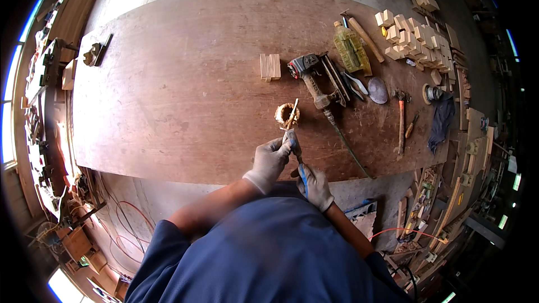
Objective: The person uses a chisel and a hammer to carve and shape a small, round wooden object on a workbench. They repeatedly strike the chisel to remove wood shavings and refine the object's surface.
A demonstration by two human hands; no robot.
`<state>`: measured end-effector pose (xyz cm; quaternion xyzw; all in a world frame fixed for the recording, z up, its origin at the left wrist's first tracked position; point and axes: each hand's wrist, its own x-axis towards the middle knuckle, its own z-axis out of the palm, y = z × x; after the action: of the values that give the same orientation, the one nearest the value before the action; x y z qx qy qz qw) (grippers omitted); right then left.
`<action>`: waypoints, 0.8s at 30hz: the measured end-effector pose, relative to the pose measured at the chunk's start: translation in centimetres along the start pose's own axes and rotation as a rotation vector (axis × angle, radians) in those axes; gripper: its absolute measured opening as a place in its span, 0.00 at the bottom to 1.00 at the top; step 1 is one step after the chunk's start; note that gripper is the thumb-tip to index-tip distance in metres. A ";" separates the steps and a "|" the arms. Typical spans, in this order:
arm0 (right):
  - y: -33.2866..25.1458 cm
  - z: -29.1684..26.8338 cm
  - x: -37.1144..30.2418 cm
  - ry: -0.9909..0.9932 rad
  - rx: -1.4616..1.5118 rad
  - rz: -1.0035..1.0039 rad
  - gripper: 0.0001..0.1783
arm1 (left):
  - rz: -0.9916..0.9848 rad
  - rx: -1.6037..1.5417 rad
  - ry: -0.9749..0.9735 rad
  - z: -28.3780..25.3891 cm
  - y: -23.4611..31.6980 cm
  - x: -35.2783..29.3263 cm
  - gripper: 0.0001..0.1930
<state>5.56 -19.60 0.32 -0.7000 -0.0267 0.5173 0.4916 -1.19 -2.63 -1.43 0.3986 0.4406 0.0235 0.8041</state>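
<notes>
Left hand (270, 161) pinching a pale strip (295, 106), which crosses a brown ring (279, 114) on the worktop (168, 90); right hand (318, 188) clenched around a blue-handled tool (304, 173). The tool's grey end lies close to the left fingertips: excess force could make it slip into them or snap the strip.

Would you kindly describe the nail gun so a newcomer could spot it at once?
On the large brown table, look right of the middle, beyond the gloved right hand. The dark nail gun lies just right of a pale wood block. Among its neighbours, only it trails a hose toward the table's near edge.
</notes>
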 end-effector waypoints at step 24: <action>0.0 -0.2 0.0 -0.031 0.005 0.045 0.24 | 0.082 0.010 -0.165 -1.1 -0.9 1.7 0.16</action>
<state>5.73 -19.77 0.29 -0.6911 -0.0174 0.5393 0.4809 -1.23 -1.94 -3.53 0.4210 0.3564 0.0214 0.8338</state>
